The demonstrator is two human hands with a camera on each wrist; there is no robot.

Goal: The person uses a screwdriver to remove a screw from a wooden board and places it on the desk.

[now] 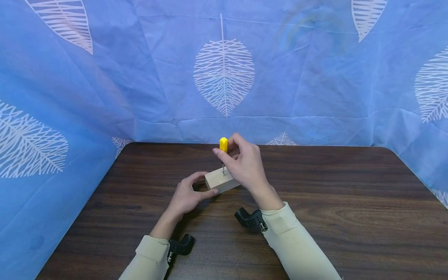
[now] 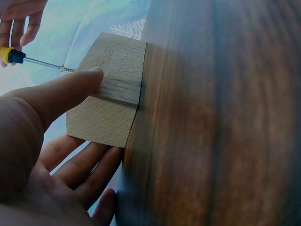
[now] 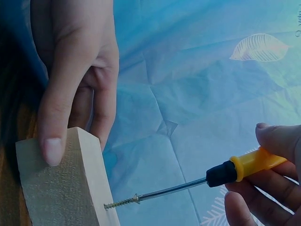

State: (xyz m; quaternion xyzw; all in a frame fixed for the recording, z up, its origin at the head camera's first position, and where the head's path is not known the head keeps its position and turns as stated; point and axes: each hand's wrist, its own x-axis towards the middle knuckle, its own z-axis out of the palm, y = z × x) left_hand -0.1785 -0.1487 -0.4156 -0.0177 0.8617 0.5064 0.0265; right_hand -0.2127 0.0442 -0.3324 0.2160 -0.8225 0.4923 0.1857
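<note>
A pale wooden block lies on the table, and my left hand grips its left end between thumb and fingers. Out of the block's top face stands a screw, its tip in the wood and much of its thread showing. The tip of a screwdriver with a yellow and black handle meets the screw head. My right hand holds the yellow handle with thumb and fingers, above the block. In the left wrist view, the screwdriver shaft lines up with the screw.
The dark wood-grain table extends to both sides. Behind it hangs a blue cloth with white leaf prints. A black wrist mount sticks out from the left sleeve, another black mount from the right.
</note>
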